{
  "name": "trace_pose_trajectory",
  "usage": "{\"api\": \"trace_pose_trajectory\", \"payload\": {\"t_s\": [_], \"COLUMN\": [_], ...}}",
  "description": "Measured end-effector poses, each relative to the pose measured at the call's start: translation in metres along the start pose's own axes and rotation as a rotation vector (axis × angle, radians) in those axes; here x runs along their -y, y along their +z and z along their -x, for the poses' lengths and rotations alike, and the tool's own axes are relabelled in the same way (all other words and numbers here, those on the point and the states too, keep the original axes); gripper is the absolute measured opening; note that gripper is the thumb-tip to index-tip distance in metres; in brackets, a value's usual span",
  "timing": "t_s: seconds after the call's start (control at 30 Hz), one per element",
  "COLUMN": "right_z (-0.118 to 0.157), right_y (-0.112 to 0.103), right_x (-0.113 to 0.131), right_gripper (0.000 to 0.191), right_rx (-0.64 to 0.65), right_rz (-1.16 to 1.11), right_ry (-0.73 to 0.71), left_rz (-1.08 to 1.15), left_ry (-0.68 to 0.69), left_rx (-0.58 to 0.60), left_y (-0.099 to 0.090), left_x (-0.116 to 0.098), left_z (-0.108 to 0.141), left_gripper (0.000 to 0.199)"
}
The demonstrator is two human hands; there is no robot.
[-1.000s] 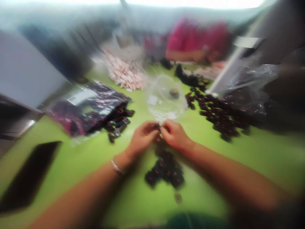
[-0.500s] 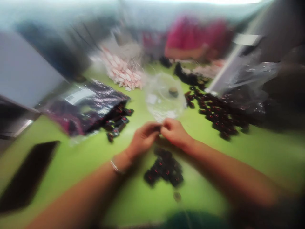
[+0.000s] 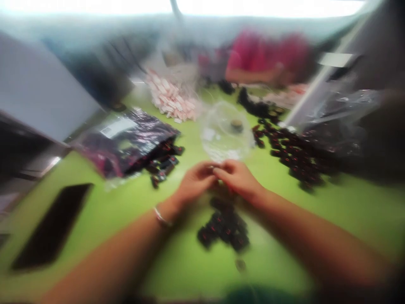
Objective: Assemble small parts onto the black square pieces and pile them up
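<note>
My left hand (image 3: pixel 196 180) and my right hand (image 3: pixel 238 177) meet over the green table, fingertips pressed together. Both are closed around something small that the fingers and the blur hide. Just beyond the fingertips lies a clear round plastic dish or bag (image 3: pixel 225 131) holding small white pieces and a dark round item (image 3: pixel 236 125). Below my wrists, on the tabletop, is a pile of small black parts (image 3: pixel 225 230) with red marks. A little round disc (image 3: pixel 240 265) lies nearer to me than that pile.
At left, a shiny plastic bag (image 3: pixel 126 141) spills black parts. A heap of pale pink-white pieces (image 3: pixel 172 99) lies behind. More black parts (image 3: pixel 299 158) spread at right beside a clear bag (image 3: pixel 344 122). A dark flat slab (image 3: pixel 53 228) lies front left. A person in pink (image 3: pixel 265 57) sits opposite.
The whole view has shifted, so things appear slightly further right and lower. My hands stay together at the same place, with the right fingers turned a little differently.
</note>
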State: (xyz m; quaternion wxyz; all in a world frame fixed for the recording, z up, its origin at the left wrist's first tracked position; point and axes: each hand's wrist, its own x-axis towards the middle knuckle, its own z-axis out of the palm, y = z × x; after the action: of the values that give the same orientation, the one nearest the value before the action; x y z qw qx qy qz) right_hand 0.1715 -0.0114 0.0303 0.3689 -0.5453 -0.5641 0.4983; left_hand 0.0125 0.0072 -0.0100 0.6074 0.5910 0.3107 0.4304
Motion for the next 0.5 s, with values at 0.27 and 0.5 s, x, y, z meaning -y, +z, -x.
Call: {"api": "trace_pose_trajectory", "payload": {"t_s": [0.27, 0.5], "right_z": [-0.003, -0.003], "right_y": [-0.004, -0.012], "right_x": [-0.007, 0.001], "right_gripper": [0.022, 0.039], "right_rx": [0.148, 0.372], "right_rz": [0.667, 0.779], "right_ry": [-0.061, -0.195], "left_rz": [-1.466, -1.876], "left_ry": [0.208, -0.121], "left_rx": [-0.289, -0.135], "left_y": [-0.048, -0.070], "left_x": [-0.039, -0.043], "left_z": [-0.015, -0.024], "left_gripper": [0.030, 0.026]}}
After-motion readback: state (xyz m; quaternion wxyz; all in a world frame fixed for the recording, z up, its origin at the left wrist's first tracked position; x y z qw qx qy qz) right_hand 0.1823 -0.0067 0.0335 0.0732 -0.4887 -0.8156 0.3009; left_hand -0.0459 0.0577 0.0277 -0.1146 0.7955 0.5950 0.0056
